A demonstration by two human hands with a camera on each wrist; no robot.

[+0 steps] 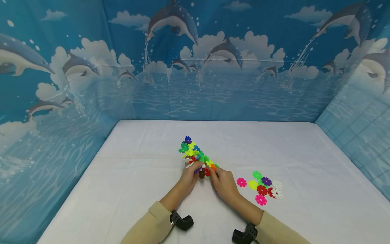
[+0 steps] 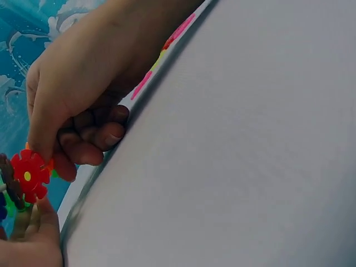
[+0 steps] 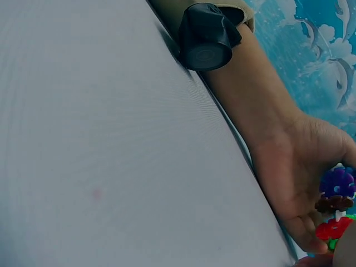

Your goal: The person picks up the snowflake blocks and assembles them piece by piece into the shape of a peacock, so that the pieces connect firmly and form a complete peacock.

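Note:
A joined cluster of flower-shaped plastic discs [image 1: 192, 149], in blue, green, yellow, red, white, brown and other colours, is held between both hands over the white table. My left hand [image 1: 189, 178] grips its near left part, thumb across the discs. From the right, my right hand [image 1: 226, 184] pinches the end with the orange and green discs. In the left wrist view a red disc [image 2: 31, 176] shows just below the right hand's fingertips. The right wrist view has a purple disc [image 3: 336, 182] within the left hand's curled grip. Fingers hide part of the cluster.
Loose flower discs, among them a pink one [image 1: 261, 200], a green one [image 1: 257, 175] and a white one [image 1: 277, 193], lie on the white table [image 1: 146, 142] to the right of the right hand. A dolphin-print curtain [image 1: 195, 91] stands behind and along the sides.

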